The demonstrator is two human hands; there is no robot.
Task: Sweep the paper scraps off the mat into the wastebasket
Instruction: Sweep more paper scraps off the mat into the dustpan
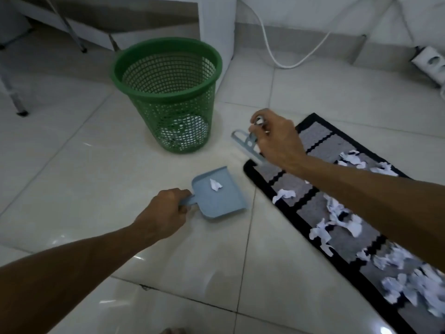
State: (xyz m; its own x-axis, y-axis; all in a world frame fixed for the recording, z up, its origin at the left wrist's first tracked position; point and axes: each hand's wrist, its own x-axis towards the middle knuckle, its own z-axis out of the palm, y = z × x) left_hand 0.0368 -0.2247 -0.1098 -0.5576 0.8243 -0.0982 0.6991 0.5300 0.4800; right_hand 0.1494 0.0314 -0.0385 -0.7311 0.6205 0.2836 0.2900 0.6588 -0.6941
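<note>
My left hand (166,213) grips the handle of a pale blue dustpan (216,198), which sits low over the tiled floor with one white paper scrap (215,185) in it. My right hand (274,138) hovers above the near-left corner of the mat, shut on a small blue-grey hand brush (248,145) and a bit of white paper at the fingertips. The black and grey mat (320,208) lies to the right, strewn with several crumpled white scraps (337,213). The green mesh wastebasket (168,92) stands upright behind the dustpan, with some paper showing through its wall.
A white cable (277,59) runs along the floor by the wall to a power strip (431,63) at the far right. Metal furniture legs (72,32) stand at the back left. Glossy floor tiles lie between the mat and the wastebasket.
</note>
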